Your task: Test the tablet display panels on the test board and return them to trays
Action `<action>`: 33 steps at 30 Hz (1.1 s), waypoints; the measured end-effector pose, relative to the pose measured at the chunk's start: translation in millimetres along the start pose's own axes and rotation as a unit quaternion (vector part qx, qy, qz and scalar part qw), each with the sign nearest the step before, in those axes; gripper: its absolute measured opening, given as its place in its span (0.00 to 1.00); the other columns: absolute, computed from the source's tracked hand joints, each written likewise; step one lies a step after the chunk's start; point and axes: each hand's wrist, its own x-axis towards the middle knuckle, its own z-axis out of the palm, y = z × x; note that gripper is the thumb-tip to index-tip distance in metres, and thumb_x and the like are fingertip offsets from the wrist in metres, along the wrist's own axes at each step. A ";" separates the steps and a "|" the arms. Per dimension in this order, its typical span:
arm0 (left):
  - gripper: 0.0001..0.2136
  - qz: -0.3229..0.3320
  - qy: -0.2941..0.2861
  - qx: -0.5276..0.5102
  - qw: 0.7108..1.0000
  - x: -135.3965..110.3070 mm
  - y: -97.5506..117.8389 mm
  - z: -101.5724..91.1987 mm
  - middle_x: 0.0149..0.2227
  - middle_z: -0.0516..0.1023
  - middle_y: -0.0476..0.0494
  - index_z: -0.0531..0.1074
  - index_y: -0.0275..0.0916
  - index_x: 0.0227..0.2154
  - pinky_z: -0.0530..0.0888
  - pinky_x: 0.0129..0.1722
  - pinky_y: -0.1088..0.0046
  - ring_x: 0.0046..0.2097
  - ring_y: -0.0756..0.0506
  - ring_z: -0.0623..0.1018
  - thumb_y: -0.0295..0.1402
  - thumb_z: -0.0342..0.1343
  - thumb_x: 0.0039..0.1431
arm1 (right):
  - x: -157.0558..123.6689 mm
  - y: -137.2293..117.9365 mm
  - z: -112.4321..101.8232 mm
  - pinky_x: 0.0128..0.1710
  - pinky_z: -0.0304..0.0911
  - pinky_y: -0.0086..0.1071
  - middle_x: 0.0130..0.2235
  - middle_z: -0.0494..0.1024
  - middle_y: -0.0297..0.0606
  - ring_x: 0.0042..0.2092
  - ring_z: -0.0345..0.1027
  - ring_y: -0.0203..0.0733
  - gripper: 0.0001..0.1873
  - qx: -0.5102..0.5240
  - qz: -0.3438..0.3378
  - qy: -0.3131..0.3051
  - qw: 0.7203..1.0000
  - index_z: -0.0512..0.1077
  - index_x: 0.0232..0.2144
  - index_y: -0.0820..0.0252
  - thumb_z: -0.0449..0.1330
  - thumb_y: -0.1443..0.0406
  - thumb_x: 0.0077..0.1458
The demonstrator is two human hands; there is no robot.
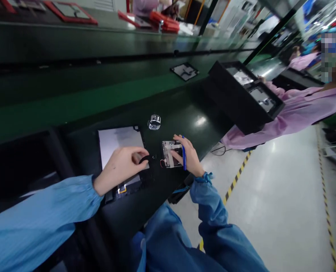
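Note:
My left hand (124, 163) is closed, thumb and forefinger pinching a thin black strip (145, 158) like a flat cable. Beneath it lies a flat panel (117, 138) with a pale grey back, dark edges and a small yellow-framed part near its lower end. My right hand (191, 156) holds a slim blue pen-like tool (184, 153) between its fingers. The same hand's fingertips rest on a small electronic assembly (168, 160), which has pale tape across it and a thin red wire at its left corner. Part of the assembly is hidden by the fingers.
Beyond my hands, a shiny round metal object (154, 122) stands on the dark bench (185, 109). Another panel (185, 71) lies farther back. At right, a person in a pink sleeve (301, 109) is beside a black box (241, 98) holding panels. Red trays (71, 13) line the upper shelf.

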 end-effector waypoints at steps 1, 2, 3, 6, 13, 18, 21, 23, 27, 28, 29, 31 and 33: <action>0.08 0.021 0.008 0.046 0.999 2.1 2.5 4.4 0.24 0.75 0.50 0.78 0.40 0.34 0.69 0.30 0.71 0.26 0.47 0.74 0.35 0.58 0.52 | -2.5 7.7 4.0 0.67 0.50 0.55 0.60 0.71 0.43 0.64 0.60 0.53 0.23 -0.022 0.008 -0.001 1.000 0.66 0.55 0.55 0.61 0.59 0.58; 0.08 0.040 0.016 0.084 0.996 3.6 4.1 8.8 0.25 0.75 0.50 0.78 0.40 0.34 0.68 0.31 0.71 0.26 0.48 0.74 0.32 0.57 0.52 | -5.9 11.6 8.9 0.68 0.47 0.56 0.61 0.70 0.43 0.65 0.59 0.53 0.25 -0.032 0.014 -0.003 0.999 0.64 0.57 0.55 0.60 0.58 0.59; 0.07 0.056 0.022 0.111 0.992 4.4 4.7 12.9 0.26 0.76 0.50 0.77 0.39 0.34 0.68 0.31 0.71 0.26 0.48 0.74 0.30 0.56 0.53 | -10.1 11.8 13.7 0.68 0.44 0.56 0.61 0.70 0.42 0.64 0.61 0.51 0.26 -0.035 0.017 -0.006 0.999 0.63 0.58 0.55 0.60 0.58 0.59; 0.08 0.072 0.024 0.139 0.987 2.5 1.4 23.0 0.29 0.77 0.49 0.77 0.39 0.35 0.68 0.32 0.71 0.27 0.48 0.74 0.30 0.54 0.55 | -24.2 -1.4 24.0 0.69 0.44 0.53 0.61 0.70 0.39 0.61 0.64 0.48 0.26 -0.024 0.018 -0.011 0.999 0.62 0.59 0.53 0.59 0.59 0.59; 0.08 0.091 0.005 0.157 0.983 -2.0 -11.4 34.9 0.34 0.79 0.46 0.78 0.36 0.36 0.70 0.31 0.71 0.29 0.48 0.75 0.32 0.56 0.59 | -37.2 -23.3 30.7 0.69 0.43 0.52 0.63 0.68 0.37 0.63 0.62 0.48 0.21 -0.014 0.034 -0.011 0.999 0.64 0.55 0.51 0.58 0.60 0.60; 0.08 0.120 0.024 0.175 0.977 0.4 -14.1 38.2 0.35 0.79 0.46 0.78 0.36 0.36 0.70 0.30 0.73 0.29 0.49 0.76 0.32 0.55 0.62 | -37.5 -22.5 33.1 0.69 0.43 0.52 0.63 0.68 0.36 0.63 0.62 0.47 0.20 -0.014 0.036 -0.014 0.999 0.64 0.54 0.50 0.58 0.59 0.59; 0.07 0.129 0.029 0.188 0.973 -1.1 -14.4 38.2 0.36 0.79 0.46 0.78 0.36 0.37 0.70 0.29 0.73 0.29 0.49 0.76 0.31 0.56 0.62 | -37.4 -23.3 32.6 0.69 0.43 0.52 0.63 0.68 0.36 0.63 0.62 0.48 0.18 -0.012 0.036 -0.015 0.999 0.65 0.53 0.50 0.58 0.59 0.60; 0.07 0.136 0.033 0.194 0.971 -2.7 -14.0 37.7 0.36 0.79 0.46 0.78 0.35 0.37 0.69 0.29 0.73 0.29 0.49 0.76 0.31 0.56 0.62 | -37.4 -23.7 32.3 0.69 0.43 0.52 0.63 0.68 0.36 0.63 0.62 0.48 0.18 -0.010 0.037 -0.017 0.999 0.65 0.52 0.50 0.58 0.59 0.60; 0.08 0.142 0.036 0.212 0.966 -4.9 -12.5 37.3 0.35 0.79 0.47 0.78 0.35 0.35 0.70 0.28 0.74 0.28 0.50 0.76 0.32 0.55 0.63 | -37.5 -23.3 32.8 0.70 0.43 0.51 0.63 0.68 0.35 0.63 0.62 0.47 0.18 -0.003 0.040 -0.011 0.999 0.65 0.52 0.50 0.59 0.59 0.59; 0.09 0.142 0.037 0.216 0.965 -5.1 -12.2 37.4 0.35 0.79 0.47 0.78 0.36 0.35 0.70 0.28 0.74 0.28 0.50 0.76 0.33 0.54 0.64 | -37.5 -23.0 33.0 0.70 0.43 0.51 0.63 0.68 0.35 0.63 0.62 0.46 0.18 -0.002 0.040 -0.010 0.999 0.65 0.52 0.50 0.59 0.59 0.59; 0.10 0.142 0.037 0.221 0.964 -5.2 -12.0 37.6 0.35 0.79 0.46 0.78 0.36 0.35 0.70 0.28 0.74 0.28 0.50 0.76 0.33 0.53 0.64 | -37.5 -22.8 33.1 0.70 0.42 0.51 0.63 0.68 0.34 0.63 0.62 0.46 0.18 -0.001 0.039 -0.009 0.999 0.65 0.52 0.49 0.60 0.59 0.59; 0.11 0.142 0.040 0.228 0.963 -5.4 -12.0 37.9 0.35 0.80 0.46 0.78 0.36 0.35 0.70 0.27 0.74 0.28 0.50 0.76 0.34 0.52 0.65 | -37.5 -22.8 33.0 0.70 0.43 0.52 0.62 0.68 0.35 0.63 0.62 0.47 0.18 0.000 0.039 -0.009 0.999 0.65 0.52 0.49 0.60 0.59 0.59; 0.11 0.140 0.039 0.232 0.962 -5.3 -12.0 38.1 0.35 0.80 0.46 0.78 0.36 0.35 0.70 0.27 0.74 0.28 0.50 0.76 0.34 0.52 0.65 | -37.5 -23.1 32.7 0.69 0.43 0.53 0.62 0.68 0.35 0.63 0.62 0.48 0.18 0.001 0.039 -0.008 0.999 0.65 0.51 0.49 0.60 0.59 0.59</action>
